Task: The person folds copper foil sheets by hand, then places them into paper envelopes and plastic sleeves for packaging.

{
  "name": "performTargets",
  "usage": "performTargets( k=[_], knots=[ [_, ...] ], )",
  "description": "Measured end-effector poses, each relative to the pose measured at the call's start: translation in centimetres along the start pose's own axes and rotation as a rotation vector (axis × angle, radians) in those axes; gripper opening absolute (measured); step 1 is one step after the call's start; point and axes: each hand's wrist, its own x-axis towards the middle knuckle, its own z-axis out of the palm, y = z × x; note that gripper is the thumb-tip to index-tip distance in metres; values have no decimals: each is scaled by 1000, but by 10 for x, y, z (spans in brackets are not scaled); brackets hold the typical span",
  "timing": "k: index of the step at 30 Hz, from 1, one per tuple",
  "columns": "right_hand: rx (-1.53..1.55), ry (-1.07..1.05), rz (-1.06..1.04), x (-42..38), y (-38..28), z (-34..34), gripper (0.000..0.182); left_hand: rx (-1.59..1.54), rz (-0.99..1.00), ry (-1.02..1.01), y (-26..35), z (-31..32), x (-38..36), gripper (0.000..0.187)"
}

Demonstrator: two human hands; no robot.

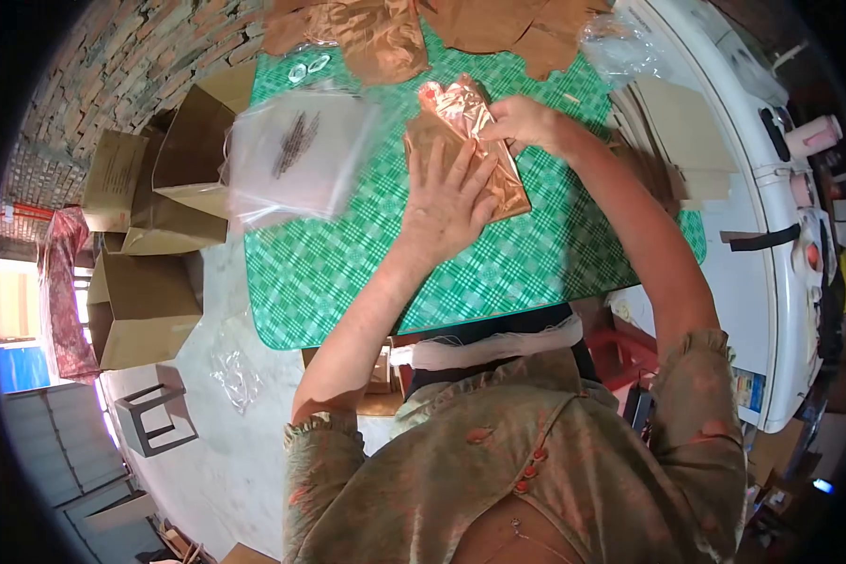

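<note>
A folded piece of shiny copper-coloured fabric (pixel 509 193) lies on the green checked tablecloth (pixel 404 301), near the middle of the table. A flat, duller brown panel on it is partly covered by my left hand (pixel 442 202). That hand presses down flat, with its fingers spread. At the fabric's upper right side, my right hand (pixel 524 124) is closed on the edge, and its fingertips are partly hidden. Crumpled folds show at the far end. To the left is a stack of clear plastic bags (pixel 334 155) with dark print.
More brown fabric (pixel 381 42) lies along the table's far side. Cardboard sheets (pixel 677 132) are stacked at the right, below crumpled clear plastic (pixel 620 47). Open cardboard boxes (pixel 146 291) stand left of the table. A small stool frame (pixel 155 418) is on the floor.
</note>
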Motion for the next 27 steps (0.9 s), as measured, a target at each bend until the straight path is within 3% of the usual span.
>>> performTargets(
  k=[6,9,12,13,16,19,21,22,24,27],
  knots=[
    [155,75,-127,-10,5,8,31,-34,43,62,-5,-3,0,66],
    [178,207,-192,-14,5,16,24,-295,-43,209,-12,-15,5,74],
    [63,408,-451,-30,1,19,19,-446,-83,571,-30,-36,6,87],
    [-87,389,-437,-45,-9,15,24,-489,-127,600,-34,-47,1,98],
    [-167,536,-412,-98,-35,34,19,-804,-290,651,-35,-63,-13,106],
    [-354,662,-802,-136,-22,67,10,-957,-209,490,-26,-68,-40,121],
    [-400,583,-851,-154,11,87,18,-987,-239,303,-3,-79,-65,126],
    [-424,545,-874,-162,29,95,23,-865,-238,223,6,-80,-76,114],
    [-523,522,-860,-178,54,111,23,-624,-12,208,14,-72,-90,87],
    [-635,503,-822,-190,72,121,19,-481,104,88,27,-70,-103,66]
  ],
)
